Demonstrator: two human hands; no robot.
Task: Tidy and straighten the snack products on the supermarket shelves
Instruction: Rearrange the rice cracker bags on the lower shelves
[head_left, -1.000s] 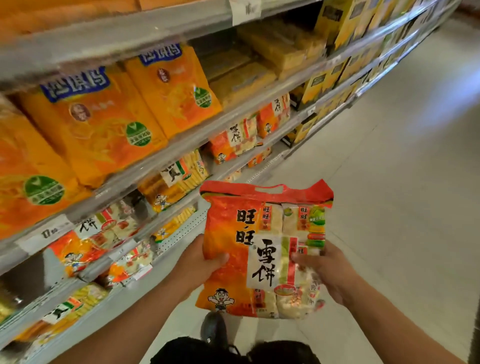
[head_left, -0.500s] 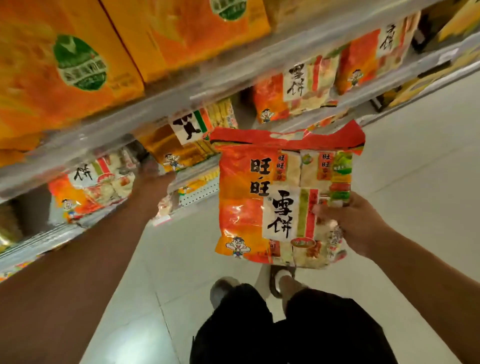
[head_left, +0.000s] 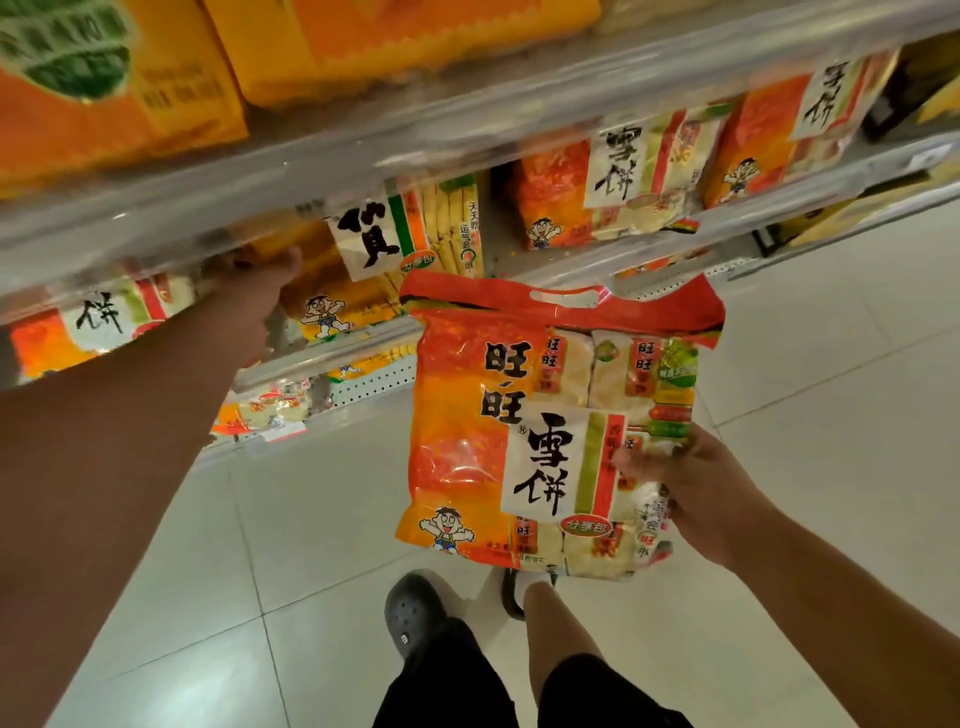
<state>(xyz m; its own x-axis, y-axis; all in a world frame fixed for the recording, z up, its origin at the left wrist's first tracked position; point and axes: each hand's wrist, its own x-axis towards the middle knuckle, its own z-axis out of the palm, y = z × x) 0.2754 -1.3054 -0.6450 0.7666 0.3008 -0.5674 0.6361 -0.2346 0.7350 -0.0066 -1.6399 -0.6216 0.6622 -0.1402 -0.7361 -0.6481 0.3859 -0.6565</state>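
An orange-red bag of rice crackers (head_left: 467, 441) with a red handle strip hangs upright over the floor. My right hand (head_left: 691, 483) grips its lower right edge, thumb on the front. My left hand (head_left: 260, 283) reaches into the middle shelf, between a yellow snack bag (head_left: 384, 244) and a red-white bag (head_left: 98, 322). Its thumb shows; its fingers are hidden behind the shelf rail (head_left: 467, 130). More orange-red rice cracker bags (head_left: 597, 192) stand on the same shelf to the right.
Large orange packs (head_left: 130, 104) fill the shelf above. A lower shelf (head_left: 363, 384) holds small packets near its edge. The tiled aisle floor (head_left: 831, 364) stretches to the right; my dark shoes (head_left: 415, 613) stand below the bag.
My left hand let go of the bag and went up left into the middle shelf. My right hand alone now holds the bag. The view came closer to the shelves.
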